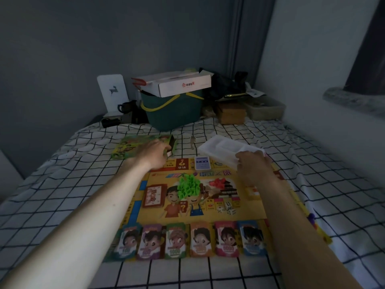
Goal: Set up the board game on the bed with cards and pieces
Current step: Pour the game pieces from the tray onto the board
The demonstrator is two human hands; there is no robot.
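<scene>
Head view: money stacks (188, 239) on the board (245, 207) read 100, 1000.

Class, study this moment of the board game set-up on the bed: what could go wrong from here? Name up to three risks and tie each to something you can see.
1. The green pieces sit in a loose heap on the board; the soft bed could let them scatter.
2. The right hand grips the white tray above the board's far edge; dragging it could knock the blue card deck.
3. The left hand reaches at the game box; the forearm could sweep the board.
</scene>
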